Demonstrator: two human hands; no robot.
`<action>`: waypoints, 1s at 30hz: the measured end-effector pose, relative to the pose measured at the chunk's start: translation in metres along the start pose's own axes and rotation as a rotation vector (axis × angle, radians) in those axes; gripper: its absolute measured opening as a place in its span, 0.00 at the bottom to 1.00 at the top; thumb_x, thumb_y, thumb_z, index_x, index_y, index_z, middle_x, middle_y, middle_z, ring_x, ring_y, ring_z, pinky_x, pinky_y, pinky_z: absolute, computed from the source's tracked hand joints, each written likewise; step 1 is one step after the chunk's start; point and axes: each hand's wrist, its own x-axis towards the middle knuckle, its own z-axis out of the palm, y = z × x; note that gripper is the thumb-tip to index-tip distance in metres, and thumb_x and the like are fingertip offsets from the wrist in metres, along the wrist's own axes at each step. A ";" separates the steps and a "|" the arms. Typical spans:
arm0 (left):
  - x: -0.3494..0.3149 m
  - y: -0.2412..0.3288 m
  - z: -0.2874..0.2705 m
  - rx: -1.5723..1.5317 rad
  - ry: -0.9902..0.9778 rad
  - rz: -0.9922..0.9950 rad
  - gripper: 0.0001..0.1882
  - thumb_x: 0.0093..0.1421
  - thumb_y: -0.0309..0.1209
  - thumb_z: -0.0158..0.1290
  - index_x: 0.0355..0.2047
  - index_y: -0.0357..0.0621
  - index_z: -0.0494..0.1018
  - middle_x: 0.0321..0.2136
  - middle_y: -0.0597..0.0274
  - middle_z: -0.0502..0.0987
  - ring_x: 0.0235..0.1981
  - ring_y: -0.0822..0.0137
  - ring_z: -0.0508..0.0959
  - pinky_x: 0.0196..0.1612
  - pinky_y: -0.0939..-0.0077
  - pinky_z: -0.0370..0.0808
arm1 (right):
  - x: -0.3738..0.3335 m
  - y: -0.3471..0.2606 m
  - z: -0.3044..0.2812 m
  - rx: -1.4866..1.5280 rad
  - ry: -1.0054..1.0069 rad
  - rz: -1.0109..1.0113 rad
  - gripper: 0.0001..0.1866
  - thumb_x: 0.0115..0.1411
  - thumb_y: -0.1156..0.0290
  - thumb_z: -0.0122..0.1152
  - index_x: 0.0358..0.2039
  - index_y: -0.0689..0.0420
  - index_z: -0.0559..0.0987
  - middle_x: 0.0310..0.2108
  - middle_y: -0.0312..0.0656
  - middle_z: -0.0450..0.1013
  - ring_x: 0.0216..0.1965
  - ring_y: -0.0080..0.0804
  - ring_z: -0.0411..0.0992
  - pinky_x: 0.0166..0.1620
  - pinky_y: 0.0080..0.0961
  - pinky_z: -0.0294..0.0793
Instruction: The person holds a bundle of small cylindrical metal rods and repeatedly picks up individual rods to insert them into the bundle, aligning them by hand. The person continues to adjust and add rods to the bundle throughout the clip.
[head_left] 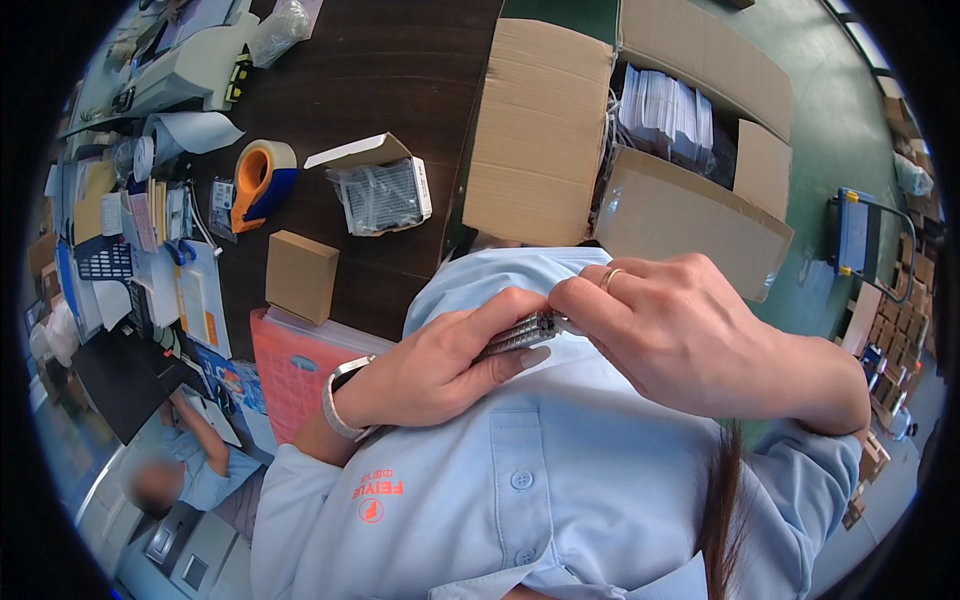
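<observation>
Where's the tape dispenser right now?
The orange-and-blue tape dispenser sits on the dark table, upper left in the head view, between the paper stacks and the bagged part.

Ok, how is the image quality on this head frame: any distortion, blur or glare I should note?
Head view: strong fisheye, so the open cardboard box edges bow and a black ring fills the corners. Both hands, left hand and right hand, and the small ridged metal part they hold are sharp. Lighting is even with soft shadows; mild sheen on the green floor. A seated person at lower left has a blurred face.
</observation>
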 end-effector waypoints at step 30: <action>0.000 -0.005 0.009 -0.395 0.145 0.040 0.08 0.61 0.28 0.44 0.40 0.39 0.61 0.28 0.66 0.63 0.20 0.80 0.62 0.26 0.87 0.62 | -0.006 0.020 0.075 2.067 0.742 -0.064 0.10 0.64 0.63 0.37 0.34 0.57 0.60 0.26 0.40 0.62 0.21 0.26 0.65 0.25 0.20 0.68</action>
